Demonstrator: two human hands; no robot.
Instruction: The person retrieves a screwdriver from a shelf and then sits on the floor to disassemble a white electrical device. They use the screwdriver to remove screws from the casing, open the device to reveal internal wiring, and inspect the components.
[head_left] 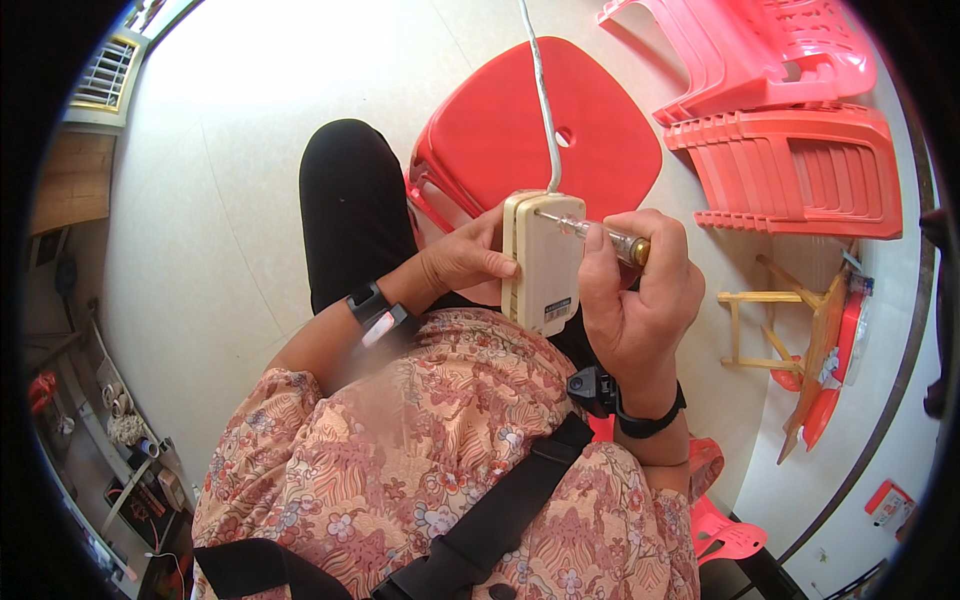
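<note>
A cream power strip (pixel 545 262) is held upright in front of my lap, its flat back with a small label turned toward me. My left hand (pixel 472 252) grips it by the left side, thumb on the near edge. A dark seam runs down that side, between the two halves of the casing. In my right hand (pixel 645 285) is a clear-handled screwdriver (pixel 612 240), pinched between thumb and fingers. Its tip meets the upper left corner of the back, at a screw hole. A grey-white cable (pixel 546 105) leaves the top end of the strip and runs away from me.
A red plastic stool (pixel 540 120) stands just beyond my knees. Stacked pink and red stools (pixel 790 165) are at the far right, with a wooden folding stool (pixel 815 330) nearer. Tools and odds and ends lie on a shelf (pixel 130 450) at the left.
</note>
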